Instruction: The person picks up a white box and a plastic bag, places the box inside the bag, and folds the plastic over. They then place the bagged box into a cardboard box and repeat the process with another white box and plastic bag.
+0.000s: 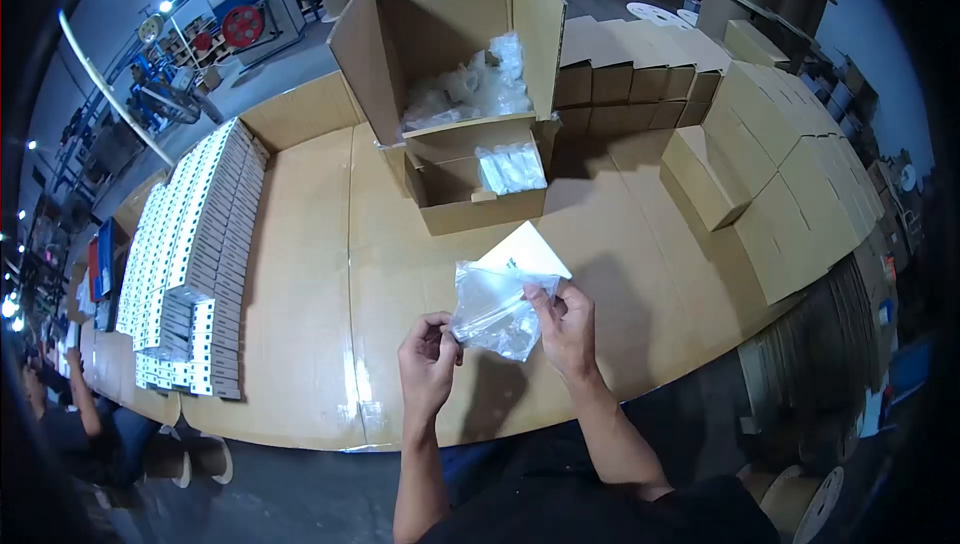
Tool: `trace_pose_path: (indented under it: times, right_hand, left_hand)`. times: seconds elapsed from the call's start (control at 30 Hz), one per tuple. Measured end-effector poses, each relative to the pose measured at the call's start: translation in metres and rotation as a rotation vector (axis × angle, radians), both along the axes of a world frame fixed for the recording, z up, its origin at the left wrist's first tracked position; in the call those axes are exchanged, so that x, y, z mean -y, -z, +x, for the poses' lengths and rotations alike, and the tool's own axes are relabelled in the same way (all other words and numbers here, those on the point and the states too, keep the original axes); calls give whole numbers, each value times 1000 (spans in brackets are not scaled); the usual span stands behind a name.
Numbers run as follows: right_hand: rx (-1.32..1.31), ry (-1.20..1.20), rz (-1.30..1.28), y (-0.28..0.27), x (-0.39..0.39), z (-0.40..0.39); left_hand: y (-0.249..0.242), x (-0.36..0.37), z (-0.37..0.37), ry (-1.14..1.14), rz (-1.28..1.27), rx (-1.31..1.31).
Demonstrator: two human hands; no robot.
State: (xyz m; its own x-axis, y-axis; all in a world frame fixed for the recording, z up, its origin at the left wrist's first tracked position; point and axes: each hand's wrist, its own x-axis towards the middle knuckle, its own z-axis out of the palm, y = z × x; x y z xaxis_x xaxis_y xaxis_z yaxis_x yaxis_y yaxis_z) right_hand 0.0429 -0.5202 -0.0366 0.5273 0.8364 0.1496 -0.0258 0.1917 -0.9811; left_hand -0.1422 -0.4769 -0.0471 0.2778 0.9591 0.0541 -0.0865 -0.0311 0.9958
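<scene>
We hold a clear bag (492, 312) between both hands above the cardboard-covered table (300, 294). Our left hand (428, 356) pinches the bag's lower left edge with closed fingers; our right hand (565, 322) grips its right side, thumb and fingers shut on the plastic. A white card (525, 252) shows at the bag's top. Beyond it stands a small open box (480, 206) with a packet inside, touching a large box (440, 34). White cartons (195, 244) lie in rows at left, folded boxes (760, 174) at right.
</scene>
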Motion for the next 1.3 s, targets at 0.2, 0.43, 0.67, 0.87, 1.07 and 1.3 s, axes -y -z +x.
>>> trace_pose_path:
  times: [0.2,0.43,0.67,0.87,1.07,1.3]
  right_hand:
    - [-38,62,46,1,-7,2]
    - [12,-112,-18,-5,-11,2]
    - [249,-223,-116,6,-4,6]
    - [272,-230,-146,5,2,6]
    - [135,-318,-39,-6,1,16]
    - [177,-208,180,-57,-21,38]
  left_hand:
    - [12,3,-11,-69,55,-110]
    - [-13,-10,8,-48,259,-189]
    - [-18,-18,23,-310,102,-30]
    - [-14,-16,26,-293,124,183]
    - [-15,-14,11,-28,0,18]
    - [-13,-7,7,43,39,-49]
